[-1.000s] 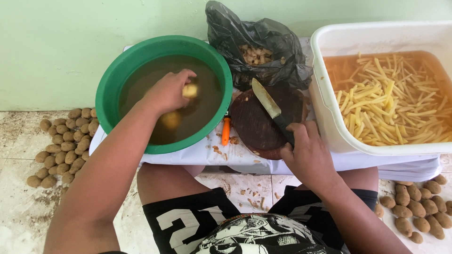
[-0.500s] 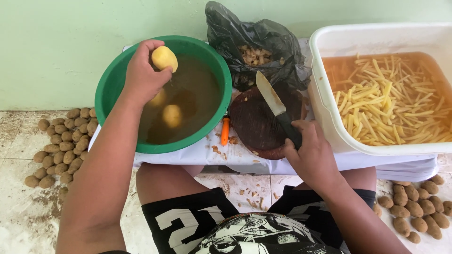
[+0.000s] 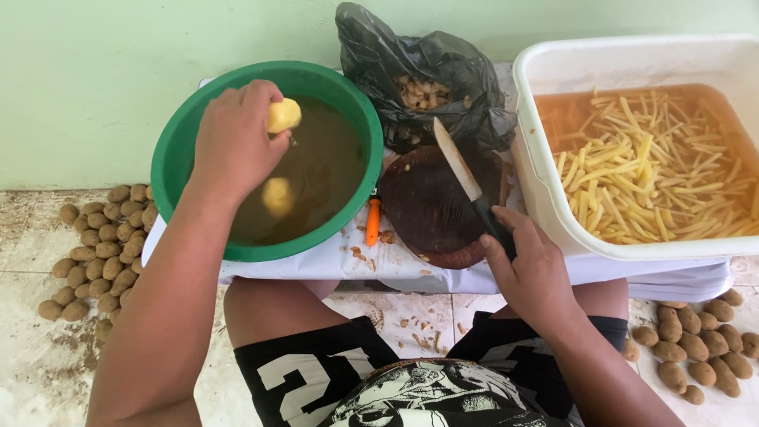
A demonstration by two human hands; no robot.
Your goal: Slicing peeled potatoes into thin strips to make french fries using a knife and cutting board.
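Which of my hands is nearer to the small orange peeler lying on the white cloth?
Right. The right hand, gripping the knife, is beside the orange peeler; the left hand is up over the green basin.

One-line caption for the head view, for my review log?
Left hand lifts a peeled potato over a green basin of water; right hand holds a knife above a round board.
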